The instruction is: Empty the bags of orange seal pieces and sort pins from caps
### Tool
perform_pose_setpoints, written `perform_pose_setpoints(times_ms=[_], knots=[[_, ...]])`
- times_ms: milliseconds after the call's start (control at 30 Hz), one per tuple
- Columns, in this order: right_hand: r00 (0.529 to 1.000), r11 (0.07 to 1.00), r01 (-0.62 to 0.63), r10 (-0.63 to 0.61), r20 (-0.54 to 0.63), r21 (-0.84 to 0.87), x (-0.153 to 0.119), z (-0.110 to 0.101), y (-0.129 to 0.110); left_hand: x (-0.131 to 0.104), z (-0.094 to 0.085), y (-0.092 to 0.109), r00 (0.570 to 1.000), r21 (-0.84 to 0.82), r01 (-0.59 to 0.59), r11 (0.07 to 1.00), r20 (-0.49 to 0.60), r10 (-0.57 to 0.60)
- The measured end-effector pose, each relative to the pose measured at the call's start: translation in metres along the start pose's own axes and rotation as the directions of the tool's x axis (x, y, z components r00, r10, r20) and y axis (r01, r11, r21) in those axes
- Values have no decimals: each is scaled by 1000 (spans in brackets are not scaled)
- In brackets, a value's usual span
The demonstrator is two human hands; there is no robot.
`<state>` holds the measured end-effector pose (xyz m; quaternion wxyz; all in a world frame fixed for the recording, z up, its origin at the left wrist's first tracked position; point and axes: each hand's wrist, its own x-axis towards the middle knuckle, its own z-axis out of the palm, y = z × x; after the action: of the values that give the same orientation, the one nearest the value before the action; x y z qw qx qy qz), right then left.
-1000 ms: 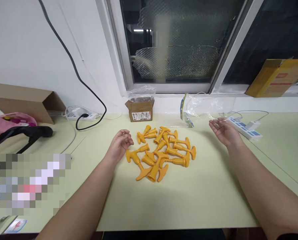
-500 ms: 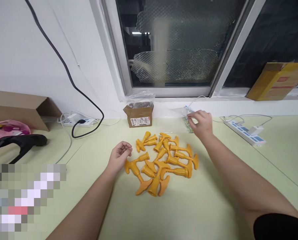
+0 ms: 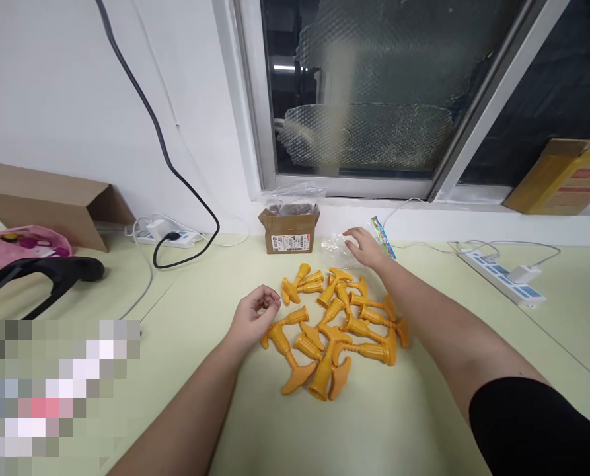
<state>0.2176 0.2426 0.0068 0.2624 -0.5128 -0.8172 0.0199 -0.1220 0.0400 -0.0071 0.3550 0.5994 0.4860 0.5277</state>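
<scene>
A heap of yellow-orange plastic T-handled pieces (image 3: pixel 334 327) with ribbed, hollow barrels lies on the table in front of me. At the heap's left edge rests my left hand (image 3: pixel 254 316). Its fingers are loosely curled in, with nothing visible in them. My right hand (image 3: pixel 367 249) reaches past the far side of the heap to a clear plastic bag (image 3: pixel 335 250). Its thumb and fingers are apart at the bag's side. The bag's colourful printed strip (image 3: pixel 384 237) shows behind the right wrist.
A small open cardboard box (image 3: pixel 289 231) with a label and plastic film stands by the wall. Power strips (image 3: pixel 503 274) with cables lie at right and left. A black curved object (image 3: pixel 51 274), a pink bag (image 3: pixel 22 248) and a brown carton (image 3: pixel 57 205) are at left.
My right hand has moved left over the clear bag, and its fingers have spread. The printed strip now shows more fully. The left hand stays beside the heap; the view has shifted slightly.
</scene>
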Motion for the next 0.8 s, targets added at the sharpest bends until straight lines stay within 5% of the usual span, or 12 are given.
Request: perform_pose_setpoints(times_ms=[100, 267, 367, 800], knots=[[992, 976, -115, 104, -71, -185, 10, -9, 15, -1, 0, 0, 1000, 45, 5, 999, 15, -6], [931, 940, -217, 281, 234, -264, 10, 5, 39, -3, 1, 0, 999, 105, 10, 994, 52, -15], [898, 933, -230, 314, 310, -278, 6, 20, 41, -3, 0, -1, 997, 117, 24, 993, 66, -32], [912, 941, -272, 319, 256, -201, -7, 43, 55, -3, -2, -3, 985, 133, 41, 990, 160, -62]])
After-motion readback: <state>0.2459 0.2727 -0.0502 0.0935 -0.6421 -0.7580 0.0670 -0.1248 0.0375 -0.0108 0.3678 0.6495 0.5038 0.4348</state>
